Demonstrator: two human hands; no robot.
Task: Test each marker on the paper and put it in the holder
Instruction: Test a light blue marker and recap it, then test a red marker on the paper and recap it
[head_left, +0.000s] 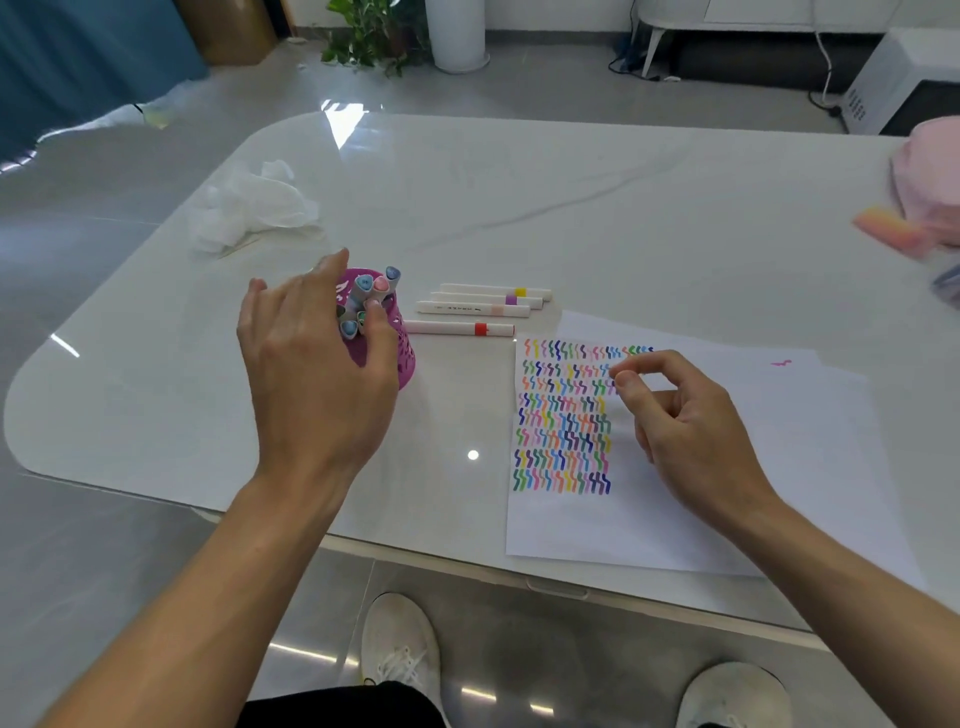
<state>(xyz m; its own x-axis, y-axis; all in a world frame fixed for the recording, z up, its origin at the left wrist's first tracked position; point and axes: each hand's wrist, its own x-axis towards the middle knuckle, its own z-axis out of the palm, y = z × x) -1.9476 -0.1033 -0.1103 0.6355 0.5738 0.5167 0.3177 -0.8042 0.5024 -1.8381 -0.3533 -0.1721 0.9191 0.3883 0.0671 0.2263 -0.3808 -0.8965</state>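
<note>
A magenta perforated holder (402, 358) stands left of centre on the table with several capped markers (371, 291) sticking up in it. My left hand (317, 364) hovers over its near-left side, fingers spread, fingertips at the marker caps. Several white markers lie in a row right of the holder: one with a red band (460, 328), one pale pink (472, 309), one purple (488, 299), one yellow (496, 291). A white paper (675, 519) carries rows of coloured squiggles (563, 415). My right hand (685, 421) rests over it, thumb and forefinger pinched, nothing visible between them.
Crumpled white tissue (249, 208) lies at the table's far left. A pink cloth object (930, 176) and an orange-pink item (888, 228) sit at the far right edge. The glossy white table (519, 197) has a rounded left corner. My shoes (400, 644) show below the near edge.
</note>
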